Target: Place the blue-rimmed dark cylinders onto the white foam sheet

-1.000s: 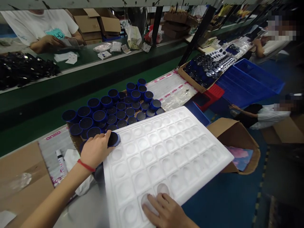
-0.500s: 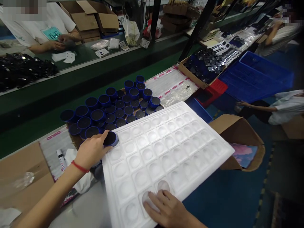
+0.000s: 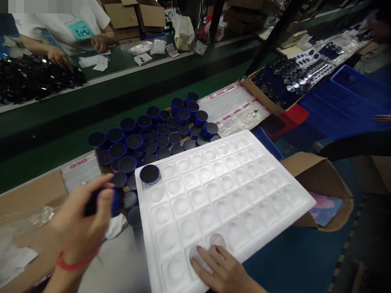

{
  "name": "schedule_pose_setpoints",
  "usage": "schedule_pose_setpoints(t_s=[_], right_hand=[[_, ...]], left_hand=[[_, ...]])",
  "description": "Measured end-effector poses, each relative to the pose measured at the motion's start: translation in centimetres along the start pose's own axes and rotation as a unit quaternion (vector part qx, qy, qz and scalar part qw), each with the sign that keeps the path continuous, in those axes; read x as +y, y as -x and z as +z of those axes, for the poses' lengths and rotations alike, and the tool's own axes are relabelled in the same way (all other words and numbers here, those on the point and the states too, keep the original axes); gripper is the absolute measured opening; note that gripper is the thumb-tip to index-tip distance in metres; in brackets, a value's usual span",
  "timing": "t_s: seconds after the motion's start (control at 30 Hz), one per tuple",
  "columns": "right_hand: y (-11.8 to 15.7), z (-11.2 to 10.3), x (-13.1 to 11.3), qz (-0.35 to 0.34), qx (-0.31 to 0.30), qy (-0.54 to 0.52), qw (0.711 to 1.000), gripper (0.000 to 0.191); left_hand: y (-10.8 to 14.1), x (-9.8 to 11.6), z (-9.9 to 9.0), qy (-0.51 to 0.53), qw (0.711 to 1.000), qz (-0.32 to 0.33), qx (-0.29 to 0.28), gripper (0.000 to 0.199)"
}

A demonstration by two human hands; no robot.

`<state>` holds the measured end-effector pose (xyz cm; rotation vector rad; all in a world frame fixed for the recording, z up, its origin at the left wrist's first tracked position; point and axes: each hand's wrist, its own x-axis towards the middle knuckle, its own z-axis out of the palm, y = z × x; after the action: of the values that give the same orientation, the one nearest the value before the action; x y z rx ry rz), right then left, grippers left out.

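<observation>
Beside the tray [image 3: 226, 185], your left hand [image 3: 81, 217] holds one blue cylinder [image 3: 115, 202]; the tray carries one black-topped cylinder [image 3: 150, 174] and your right hand [image 3: 224, 266], grip unclear.

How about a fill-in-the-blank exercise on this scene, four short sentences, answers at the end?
The bracelet on the left hand is ____. In the foam tray, the number of blue cylinders seated in pockets, like the corner cylinder, is ____. The resting hand on the foam tray is the wearer's ____ one. The shirt of the person at the upper left is ____.

Missing words: red; one; right; white.
</observation>
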<state>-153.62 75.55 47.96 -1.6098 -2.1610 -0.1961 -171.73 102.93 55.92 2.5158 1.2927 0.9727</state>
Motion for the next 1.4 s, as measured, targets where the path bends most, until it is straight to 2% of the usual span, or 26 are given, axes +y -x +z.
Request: schedule_pose_setpoints(t_s=[0.07,0.13,0.2,0.27,0.33,0.43,0.5,0.57,0.7,0.83,0.97,1.17,1.4], right_hand=[[0.0,0.0,0.1,-0.003,-0.002,0.002,1.000,0.037],[0.0,-0.1,0.1,-0.005,-0.006,0.005,1.000,0.037],[0.0,-0.1,0.2,-0.008,-0.010,0.008,1.000,0.036],[0.1,-0.3,0.2,-0.009,-0.014,0.011,1.000,0.036],[0.1,-0.4,0.3,-0.010,-0.019,0.012,1.000,0.035],[0.1,-0.5,0.4,-0.011,-0.021,0.007,1.000,0.035],[0.1,-0.5,0.4,-0.009,-0.020,0.005,1.000,0.034],[0.1,-0.4,0.3,-0.007,-0.020,0.004,1.000,0.033],[0.1,-0.3,0.2,-0.004,-0.021,0.000,1.000,0.032],[0.2,-0.3,0.3,-0.003,-0.023,-0.003,1.000,0.032],[0.2,-0.4,0.4,-0.004,-0.026,-0.007,1.000,0.032],[0.2,-0.6,0.5,-0.004,-0.035,-0.011,0.999,0.033],[0.3,-0.5,0.6,-0.005,-0.037,-0.013,0.999,0.031]], left_hand=[[1.4,1.3,2.4,0.025,0.993,0.111,-0.010,0.017],[2.5,1.9,5.4,0.025,0.980,0.198,-0.007,0.030],[3.2,2.0,7.6,0.007,0.970,0.243,-0.002,0.038],[3.7,1.9,8.5,-0.005,0.965,0.263,0.000,0.045],[4.1,1.8,7.9,-0.006,0.970,0.243,0.006,0.056],[4.8,2.0,6.0,-0.015,0.992,0.124,0.013,0.063],[5.4,2.0,5.3,-0.038,0.998,0.051,-0.009,0.065],[6.0,1.8,5.3,-0.071,0.996,0.027,-0.049,0.069],[6.7,1.0,6.1,-0.107,0.988,0.052,-0.104,0.055],[6.2,0.9,6.2,-0.114,0.983,0.085,-0.113,0.056],[5.6,1.7,6.0,-0.145,0.977,0.102,-0.118,0.057],[5.3,2.7,5.8,-0.166,0.971,0.081,-0.150,0.059],[5.7,1.0,5.5,-0.059,0.983,0.043,-0.169,0.070]])
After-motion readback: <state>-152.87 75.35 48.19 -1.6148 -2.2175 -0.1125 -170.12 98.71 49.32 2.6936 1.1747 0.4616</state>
